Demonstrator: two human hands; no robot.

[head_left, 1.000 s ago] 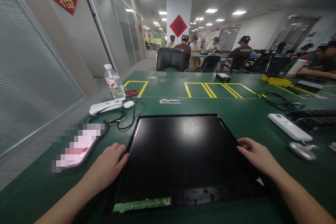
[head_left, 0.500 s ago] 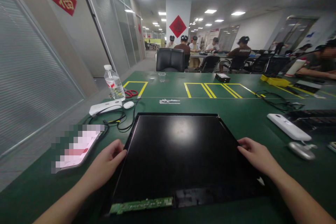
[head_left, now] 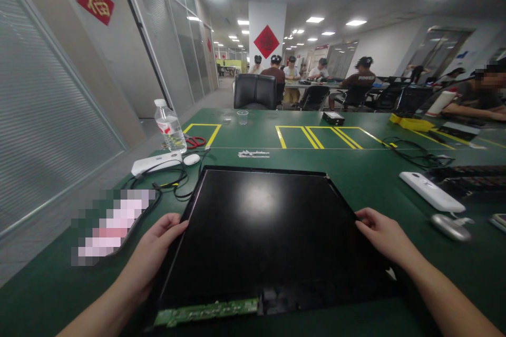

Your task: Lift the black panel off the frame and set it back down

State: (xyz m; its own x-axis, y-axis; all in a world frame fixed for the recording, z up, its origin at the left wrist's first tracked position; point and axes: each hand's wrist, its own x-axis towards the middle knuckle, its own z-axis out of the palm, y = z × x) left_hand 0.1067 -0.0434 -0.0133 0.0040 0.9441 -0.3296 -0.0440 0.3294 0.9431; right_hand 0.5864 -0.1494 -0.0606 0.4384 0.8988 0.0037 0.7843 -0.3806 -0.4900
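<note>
A black LCD screen panel (head_left: 261,231) lies before me above the green table, its glossy face up. A green circuit board strip (head_left: 207,310) runs along its near edge at the left. My left hand (head_left: 162,242) is closed on the panel's left edge, thumb on top. On the opposite edge my right hand (head_left: 381,234) grips with thumb and fingers. The fingertips beneath the frame are hidden. A small pale tab (head_left: 390,274) shows at the near right corner. Whether the panel rests on the table I cannot tell.
On the left are a blurred-out phone (head_left: 114,226), black cables (head_left: 179,176), a white device (head_left: 156,163), red scissors (head_left: 195,141) and a water bottle (head_left: 169,126). To the right lie a white power bank (head_left: 430,192) and a silver mouse-shaped object (head_left: 450,226). People sit at a far table.
The panel has tilted slightly, its far edge rising a little and its left side shifting left. The ceiling reflection has slid left. Both hands keep their hold.
</note>
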